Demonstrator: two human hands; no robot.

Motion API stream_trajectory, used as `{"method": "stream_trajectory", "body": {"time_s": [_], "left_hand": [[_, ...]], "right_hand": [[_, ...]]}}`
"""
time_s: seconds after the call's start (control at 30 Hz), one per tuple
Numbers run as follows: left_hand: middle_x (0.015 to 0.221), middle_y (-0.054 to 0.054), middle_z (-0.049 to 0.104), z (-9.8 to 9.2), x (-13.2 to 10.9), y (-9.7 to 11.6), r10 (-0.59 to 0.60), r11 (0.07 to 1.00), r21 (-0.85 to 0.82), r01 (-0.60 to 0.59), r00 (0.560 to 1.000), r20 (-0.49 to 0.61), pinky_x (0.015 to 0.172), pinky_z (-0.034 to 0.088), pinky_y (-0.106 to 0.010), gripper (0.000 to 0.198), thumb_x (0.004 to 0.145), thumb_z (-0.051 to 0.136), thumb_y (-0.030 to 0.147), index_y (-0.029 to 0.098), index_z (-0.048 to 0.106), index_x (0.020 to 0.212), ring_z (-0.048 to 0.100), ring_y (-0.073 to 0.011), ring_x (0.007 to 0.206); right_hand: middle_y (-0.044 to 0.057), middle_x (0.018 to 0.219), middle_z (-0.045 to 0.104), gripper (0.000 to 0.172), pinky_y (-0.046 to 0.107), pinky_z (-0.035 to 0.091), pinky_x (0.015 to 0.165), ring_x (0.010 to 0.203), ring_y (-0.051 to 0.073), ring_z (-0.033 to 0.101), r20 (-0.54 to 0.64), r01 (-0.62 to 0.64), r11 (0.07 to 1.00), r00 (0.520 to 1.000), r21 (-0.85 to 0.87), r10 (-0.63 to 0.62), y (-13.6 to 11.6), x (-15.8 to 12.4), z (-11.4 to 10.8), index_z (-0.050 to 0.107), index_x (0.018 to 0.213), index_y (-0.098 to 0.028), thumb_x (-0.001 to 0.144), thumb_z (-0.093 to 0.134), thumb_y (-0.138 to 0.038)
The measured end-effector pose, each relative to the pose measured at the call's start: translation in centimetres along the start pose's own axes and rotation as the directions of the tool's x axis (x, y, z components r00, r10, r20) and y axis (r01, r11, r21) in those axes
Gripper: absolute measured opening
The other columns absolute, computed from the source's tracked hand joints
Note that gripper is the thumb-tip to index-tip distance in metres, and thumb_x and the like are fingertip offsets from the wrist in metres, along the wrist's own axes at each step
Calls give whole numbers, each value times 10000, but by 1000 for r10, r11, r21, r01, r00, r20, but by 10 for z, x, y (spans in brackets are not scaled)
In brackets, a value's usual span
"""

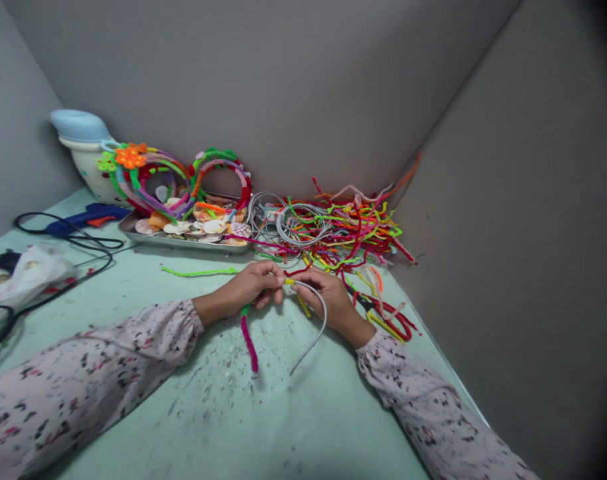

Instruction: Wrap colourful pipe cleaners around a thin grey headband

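Between my two hands is a thin grey headband (325, 313), one bare end curving down to the right. Its other end, below my left hand (253, 285), is wrapped in magenta and green fuzzy stem. My left fingers are closed on the headband beside a short yellow wrap (289, 281) at the top. Fingertips of my right hand (330, 298) pinch at the same spot, by the yellow pipe cleaner (304, 306) whose loose end hangs below. A lime green pipe cleaner (198, 272) lies left of my left hand.
Behind stands a metal tray (193, 247) of shells with colourful wrapped headbands (223, 163). Right of it are bare wire hoops (303, 227) and a heap of pipe cleaners (358, 227). Scissors (383, 313) lie by my right wrist. A blue glue gun (83, 219) with black cord is left.
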State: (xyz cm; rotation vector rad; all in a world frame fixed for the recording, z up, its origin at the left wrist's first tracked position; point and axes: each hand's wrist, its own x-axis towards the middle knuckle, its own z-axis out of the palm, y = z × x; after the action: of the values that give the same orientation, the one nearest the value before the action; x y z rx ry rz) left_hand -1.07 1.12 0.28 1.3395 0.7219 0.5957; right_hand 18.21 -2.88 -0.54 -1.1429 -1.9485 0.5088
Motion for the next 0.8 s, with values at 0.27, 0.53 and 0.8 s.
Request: {"method": "stream_trajectory", "body": {"time_s": [0.27,0.53,0.8], "left_hand": [[593,-11,640,-2,1,-1,-12,1000,11,12,999,32,344,245,-170,136,816,556,278,157,514,768,396,-37,329],[570,-14,630,-3,2,-3,-11,1000,10,11,999,38,327,245,-165,137,792,573,276,155,511,771,394,-48,327],[554,-18,625,-2,1,0,-23,1000,4,23,998,62,335,248,-166,76,758,555,213,153,510,746,390,-48,326]], "right_hand": [[58,873,652,166,295,465,744,819,168,581,28,185,966,983,-179,-183,3,-2,-1,652,982,-191,882,522,-217],[87,917,666,186,314,478,784,878,187,601,87,275,901,962,-336,-261,5,-5,-4,647,994,-185,898,490,-214],[93,922,671,230,322,466,791,875,192,599,161,368,798,929,-478,-332,7,-8,-7,648,1011,-177,914,439,-176]]}}
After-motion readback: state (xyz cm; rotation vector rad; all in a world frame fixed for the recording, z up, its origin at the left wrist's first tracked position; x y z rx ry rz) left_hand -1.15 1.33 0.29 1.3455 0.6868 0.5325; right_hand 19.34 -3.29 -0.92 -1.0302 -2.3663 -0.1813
